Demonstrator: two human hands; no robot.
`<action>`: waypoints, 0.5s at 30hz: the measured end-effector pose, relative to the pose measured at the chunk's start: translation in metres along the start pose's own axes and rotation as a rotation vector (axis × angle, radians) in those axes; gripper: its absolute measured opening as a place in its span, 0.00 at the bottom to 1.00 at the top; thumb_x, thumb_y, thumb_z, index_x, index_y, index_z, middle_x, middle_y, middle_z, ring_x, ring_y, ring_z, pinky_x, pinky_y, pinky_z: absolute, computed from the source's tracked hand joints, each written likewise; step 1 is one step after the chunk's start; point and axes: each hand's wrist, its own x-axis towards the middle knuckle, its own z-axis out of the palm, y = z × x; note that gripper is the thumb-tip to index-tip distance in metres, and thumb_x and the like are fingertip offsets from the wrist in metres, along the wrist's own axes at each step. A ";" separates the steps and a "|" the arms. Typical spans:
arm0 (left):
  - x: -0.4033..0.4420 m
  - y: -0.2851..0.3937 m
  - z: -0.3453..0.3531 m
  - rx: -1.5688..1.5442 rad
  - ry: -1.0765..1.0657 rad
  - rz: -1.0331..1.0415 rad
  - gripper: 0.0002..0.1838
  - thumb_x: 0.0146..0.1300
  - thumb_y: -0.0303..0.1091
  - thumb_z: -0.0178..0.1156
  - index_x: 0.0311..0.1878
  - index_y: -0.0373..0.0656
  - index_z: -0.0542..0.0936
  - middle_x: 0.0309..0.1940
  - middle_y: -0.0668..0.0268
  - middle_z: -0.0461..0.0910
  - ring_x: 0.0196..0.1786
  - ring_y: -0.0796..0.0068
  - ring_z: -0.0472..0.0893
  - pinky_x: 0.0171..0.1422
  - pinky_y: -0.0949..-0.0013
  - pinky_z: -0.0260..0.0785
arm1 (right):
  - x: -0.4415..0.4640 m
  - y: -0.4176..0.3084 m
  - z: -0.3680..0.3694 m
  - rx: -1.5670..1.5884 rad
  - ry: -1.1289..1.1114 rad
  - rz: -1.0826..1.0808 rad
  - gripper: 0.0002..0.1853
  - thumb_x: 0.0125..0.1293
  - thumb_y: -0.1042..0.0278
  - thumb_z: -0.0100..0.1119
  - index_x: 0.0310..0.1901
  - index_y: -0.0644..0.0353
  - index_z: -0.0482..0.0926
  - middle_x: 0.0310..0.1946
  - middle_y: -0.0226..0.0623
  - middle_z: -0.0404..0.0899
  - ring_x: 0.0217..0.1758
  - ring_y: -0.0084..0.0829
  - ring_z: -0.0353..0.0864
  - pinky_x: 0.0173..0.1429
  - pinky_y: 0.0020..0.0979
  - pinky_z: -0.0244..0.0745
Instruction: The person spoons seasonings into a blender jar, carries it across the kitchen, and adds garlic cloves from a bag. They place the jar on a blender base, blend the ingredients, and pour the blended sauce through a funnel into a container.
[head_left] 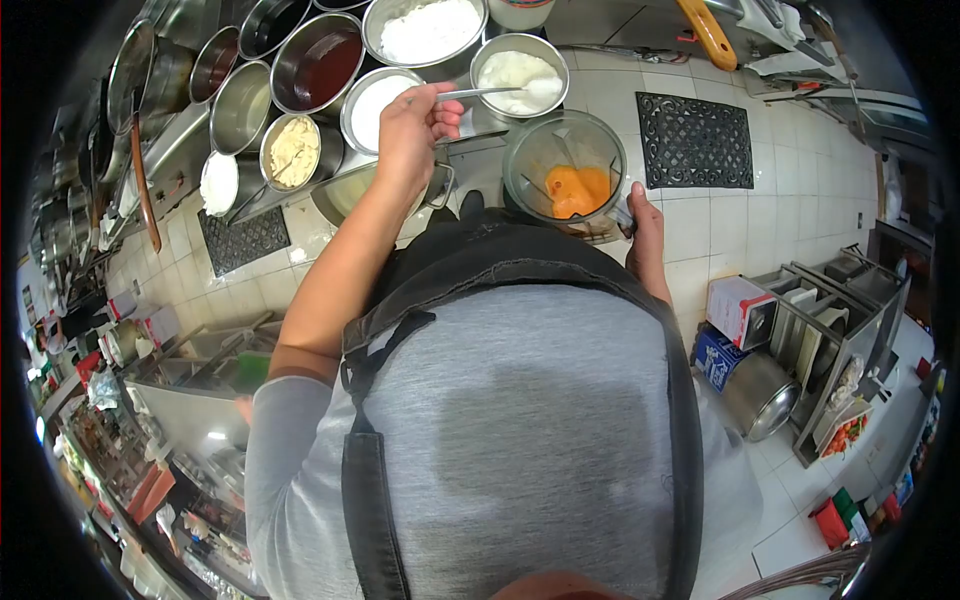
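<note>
Fingers: left hand (432,112) pinching spoon (490,92); right hand (646,232) gripping blender jar (528,162) handle
Spoon: in white-filled bowl (548,107), left fingers' 2 o'clock
Jar: orange contents (577,190), right fingers' 10 o'clock

A black openwork mat (695,141) lies on the pale tiled floor (692,232), and a second dark mat (245,241) lies well apart from it. Beside a metal rack (845,335) are a red-and-white carton (731,309), a blue carton (716,358) and a large metal pot (762,397). Near them is a tray (831,432) of red and orange pieces (850,434), too small to identify.
</note>
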 end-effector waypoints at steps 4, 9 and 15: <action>0.000 0.001 -0.011 -0.070 -0.013 -0.004 0.16 0.72 0.32 0.46 0.50 0.27 0.73 0.31 0.58 0.79 0.28 0.76 0.76 0.33 0.74 0.72 | -0.003 -0.003 0.006 0.008 0.027 -0.005 0.23 0.67 0.45 0.56 0.31 0.60 0.82 0.25 0.25 0.77 0.28 0.16 0.71 0.35 0.22 0.65; -0.001 0.005 -0.020 -0.057 -0.015 0.020 0.15 0.72 0.32 0.47 0.49 0.27 0.74 0.31 0.57 0.79 0.27 0.76 0.76 0.32 0.74 0.73 | -0.002 -0.001 0.003 0.010 0.000 -0.011 0.23 0.68 0.45 0.56 0.30 0.60 0.81 0.25 0.25 0.76 0.29 0.16 0.70 0.37 0.21 0.64; -0.021 0.024 -0.009 0.012 -0.059 0.050 0.16 0.73 0.35 0.46 0.50 0.29 0.75 0.30 0.61 0.79 0.28 0.79 0.74 0.33 0.75 0.69 | -0.002 -0.002 0.006 0.027 -0.018 -0.024 0.23 0.68 0.45 0.56 0.26 0.58 0.80 0.24 0.23 0.74 0.28 0.15 0.67 0.36 0.21 0.62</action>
